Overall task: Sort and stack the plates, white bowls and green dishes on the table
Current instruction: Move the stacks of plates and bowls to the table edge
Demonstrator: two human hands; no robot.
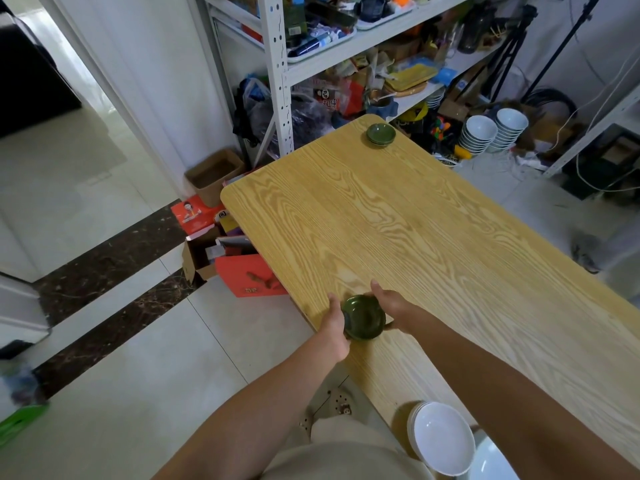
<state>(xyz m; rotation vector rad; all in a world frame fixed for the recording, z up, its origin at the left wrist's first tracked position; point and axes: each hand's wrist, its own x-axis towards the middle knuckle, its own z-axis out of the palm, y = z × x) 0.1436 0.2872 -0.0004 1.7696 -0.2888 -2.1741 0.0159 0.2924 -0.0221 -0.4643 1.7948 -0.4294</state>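
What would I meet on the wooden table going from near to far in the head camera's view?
Nearest, the stack of white bowls at the table edge → the green dish held between the left hand and right hand → the stack of green dishes at the far corner.

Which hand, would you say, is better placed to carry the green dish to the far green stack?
Likely right: left hand and right hand both hold the green dish, but right is nearer the far green stack.
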